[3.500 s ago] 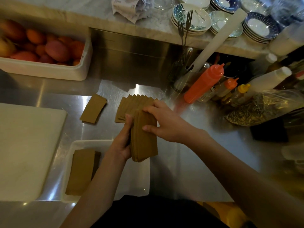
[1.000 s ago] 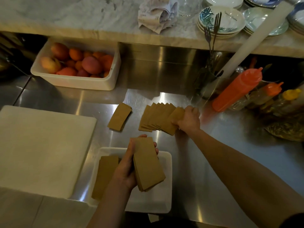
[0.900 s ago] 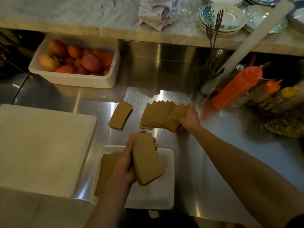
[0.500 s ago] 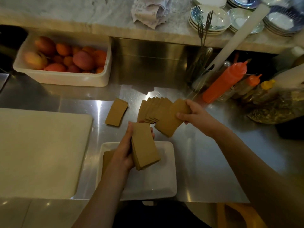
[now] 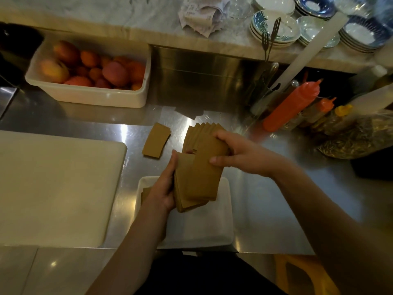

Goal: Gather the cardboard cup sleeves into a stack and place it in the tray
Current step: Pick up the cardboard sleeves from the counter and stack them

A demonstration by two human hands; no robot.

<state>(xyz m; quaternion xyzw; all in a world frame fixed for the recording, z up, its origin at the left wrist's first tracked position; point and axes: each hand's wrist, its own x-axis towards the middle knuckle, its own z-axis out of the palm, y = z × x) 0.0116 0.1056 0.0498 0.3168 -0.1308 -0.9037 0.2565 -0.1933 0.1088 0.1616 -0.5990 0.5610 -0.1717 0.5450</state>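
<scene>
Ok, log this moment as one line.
left hand: holds sleeve stack over tray | right hand: adding sleeve | fanned sleeves, single sleeve: on counter

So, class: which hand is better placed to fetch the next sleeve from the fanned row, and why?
Right hand: it is nearest the fanned row and holds one sleeve. The left hand is occupied gripping the stack.

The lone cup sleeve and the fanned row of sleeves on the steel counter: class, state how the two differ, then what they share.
The lone cup sleeve lies flat by itself, fully visible; the fanned row of sleeves holds several overlapping pieces, partly hidden behind the right hand. The lone sleeve sits left of the row, nearer the cutting board. Both are brown cardboard, on the counter, not yet in the tray.
</scene>
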